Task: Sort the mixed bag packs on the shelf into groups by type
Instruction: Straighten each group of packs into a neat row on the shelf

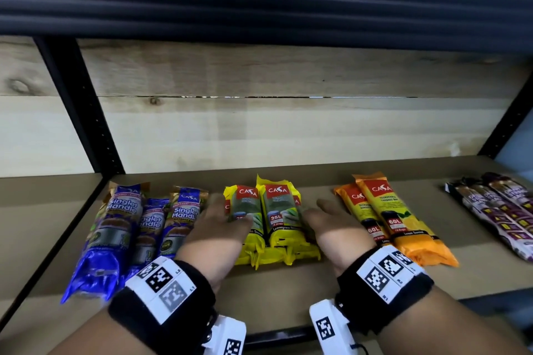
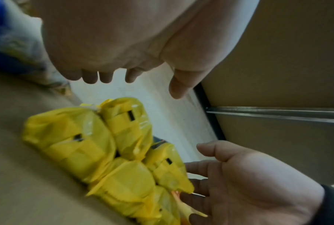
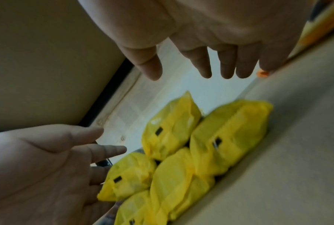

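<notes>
While both hands flank them, the yellow packs (image 1: 275,219) lie stacked in a cluster at the middle of the shelf (image 1: 277,288), ends toward the front edge.

Left hand (image 1: 215,232): fingers straight and relaxed, palm turned toward the yellow packs, its fingertips over the leftmost pack; whether they touch it cannot be told. It grips nothing.

Right hand (image 1: 331,229): fingers straight, slightly spread, palm turned toward the yellow packs on their other side, just beside them. It grips nothing.

Blue packs (image 1: 127,228): three, left of the yellow packs, lying side by side lengthwise; lettering reads "Singlet Handle".

Orange packs (image 1: 392,216): two, right of the yellow packs, overlapping, marked 60L.

Dark purple packs (image 1: 501,207): several, farthest right of the yellow packs, near the frame edge, angled.

Wooden back panel (image 1: 259,124): behind the yellow packs, pale planks.

Black wristbands (image 1: 383,282): one on each wrist, carrying white printed marker tags.
</notes>
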